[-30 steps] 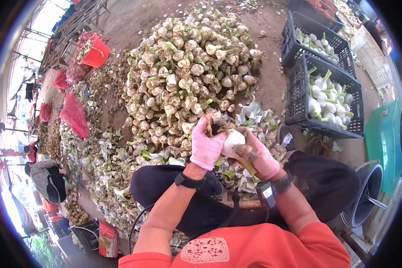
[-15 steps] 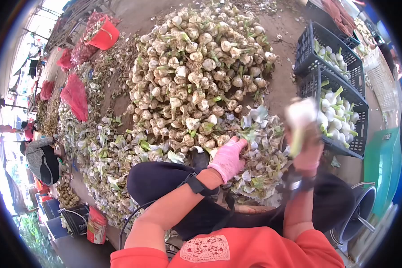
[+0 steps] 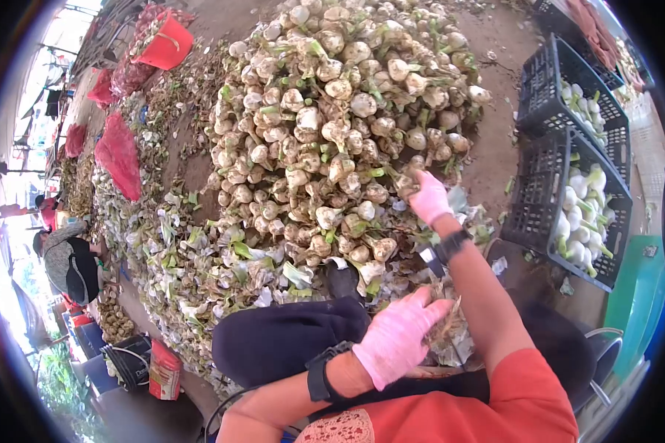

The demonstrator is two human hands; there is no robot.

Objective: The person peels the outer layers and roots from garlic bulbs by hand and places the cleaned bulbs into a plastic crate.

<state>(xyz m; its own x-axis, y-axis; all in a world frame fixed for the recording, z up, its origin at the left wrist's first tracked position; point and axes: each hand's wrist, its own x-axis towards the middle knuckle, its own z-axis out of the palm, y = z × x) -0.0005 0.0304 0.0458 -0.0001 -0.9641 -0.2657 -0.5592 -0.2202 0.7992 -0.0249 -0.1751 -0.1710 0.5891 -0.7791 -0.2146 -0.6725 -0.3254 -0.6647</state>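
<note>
My right hand (image 3: 430,199), in a pink glove, reaches to the near right edge of a large heap of garlic (image 3: 303,148). Its fingers are closed on a soil-stained garlic bulb (image 3: 406,181). My left hand (image 3: 399,336), also pink-gloved, is above my lap with its fingers extended and slightly apart. Brownish dry peelings (image 3: 451,321) lie by its fingertips, and I see no bulb in it. The palm side is hidden. Cleaned white garlic bulbs (image 3: 585,214) with trimmed green stems fill part of a black crate (image 3: 528,199) to my right.
Another black crate (image 3: 547,81) with white garlic stands behind the first. Loose peelings (image 3: 162,258) spread across the ground to the left. A red bucket (image 3: 166,44) and a pink mesh bag (image 3: 118,155) are farther back. Another person (image 3: 70,266) is at the far left.
My right hand, earlier blurred by the crate with a white garlic bulb, has moved left to the heap and holds a dirty bulb. My left hand has drawn back from the peelings toward my lap.
</note>
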